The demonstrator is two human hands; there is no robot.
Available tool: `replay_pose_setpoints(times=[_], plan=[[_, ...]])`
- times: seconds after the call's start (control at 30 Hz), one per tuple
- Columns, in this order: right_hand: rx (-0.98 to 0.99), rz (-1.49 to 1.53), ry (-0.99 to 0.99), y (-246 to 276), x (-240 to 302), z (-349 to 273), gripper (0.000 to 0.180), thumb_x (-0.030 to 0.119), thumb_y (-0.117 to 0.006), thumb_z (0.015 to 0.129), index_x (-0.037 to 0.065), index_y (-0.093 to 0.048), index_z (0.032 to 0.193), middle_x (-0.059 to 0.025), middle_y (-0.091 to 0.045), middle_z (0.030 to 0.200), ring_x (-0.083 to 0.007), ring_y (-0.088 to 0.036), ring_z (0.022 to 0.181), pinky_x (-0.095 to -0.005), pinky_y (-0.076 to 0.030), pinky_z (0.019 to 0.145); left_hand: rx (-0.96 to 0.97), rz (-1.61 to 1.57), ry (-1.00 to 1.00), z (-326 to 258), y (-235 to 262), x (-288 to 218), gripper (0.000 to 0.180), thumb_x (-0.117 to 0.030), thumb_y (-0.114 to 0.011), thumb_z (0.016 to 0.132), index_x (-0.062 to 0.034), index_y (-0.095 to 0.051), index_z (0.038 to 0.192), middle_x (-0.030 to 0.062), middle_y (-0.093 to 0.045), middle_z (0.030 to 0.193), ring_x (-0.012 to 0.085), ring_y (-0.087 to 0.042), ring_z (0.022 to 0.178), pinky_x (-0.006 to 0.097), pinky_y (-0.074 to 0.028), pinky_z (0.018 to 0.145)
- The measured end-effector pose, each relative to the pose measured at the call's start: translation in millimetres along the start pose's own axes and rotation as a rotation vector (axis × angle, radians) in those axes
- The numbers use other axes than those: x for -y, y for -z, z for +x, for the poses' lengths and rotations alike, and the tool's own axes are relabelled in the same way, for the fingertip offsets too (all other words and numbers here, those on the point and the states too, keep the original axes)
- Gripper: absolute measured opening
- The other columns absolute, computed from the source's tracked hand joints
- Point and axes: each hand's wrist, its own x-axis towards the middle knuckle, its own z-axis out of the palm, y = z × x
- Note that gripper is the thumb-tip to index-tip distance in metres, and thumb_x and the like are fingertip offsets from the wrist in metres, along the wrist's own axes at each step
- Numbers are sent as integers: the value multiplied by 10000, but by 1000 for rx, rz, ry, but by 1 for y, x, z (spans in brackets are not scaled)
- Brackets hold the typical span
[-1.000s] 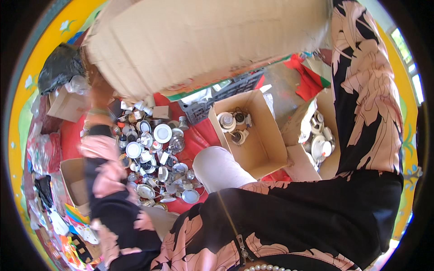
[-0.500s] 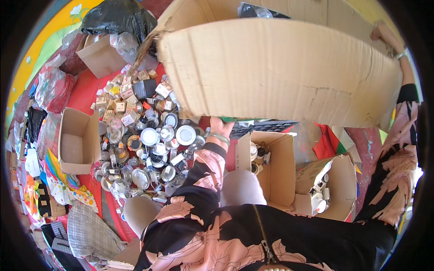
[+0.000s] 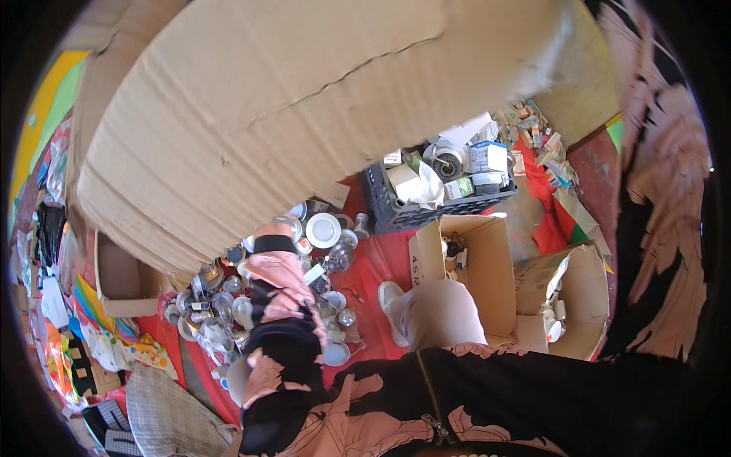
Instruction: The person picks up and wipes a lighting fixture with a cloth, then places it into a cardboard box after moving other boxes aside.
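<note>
Under the lower edge of the large tan corrugated-cardboard box (image 3: 266, 137), my left hand (image 3: 276, 230) is mostly hidden, its grip impossible to tell; my right is out of view beyond its black-and-pink flowered sleeve (image 3: 662, 213). Since a moment ago the box has swung leftward, exposing the loaded dark grey plastic crate (image 3: 392, 217) but blocking part of the heap of white and silver round lamps (image 3: 242, 311) from my work.
</note>
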Motion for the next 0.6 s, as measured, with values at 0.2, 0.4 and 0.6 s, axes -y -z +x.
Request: replay_pose_setpoints(times=[0.2,0.4,0.6], plan=[[-96,-11,208,-86,42,113,146,191,-626,645,47,-607,627,-96,-579,636,-227,-549,620,-337,-435,578,-200,108,0,53,86,-5,286,-255,-447,896,-57,-502,1095,108,-548,1063,264,-538,947,454,-477,811],[-168,-74,309,-149,51,203,127,191,-641,612,65,-629,631,-94,-596,658,-252,-567,641,-349,-455,594,-246,86,33,95,127,15,275,-247,-457,894,-58,-502,1089,109,-546,1054,257,-541,926,440,-481,807],[-321,-171,366,-168,50,262,120,190,-656,580,83,-650,635,-92,-613,679,-277,-584,662,-360,-475,610,-211,33,24,112,110,21,265,-238,-467,891,-59,-501,1083,110,-543,1045,251,-545,905,425,-484,804]])
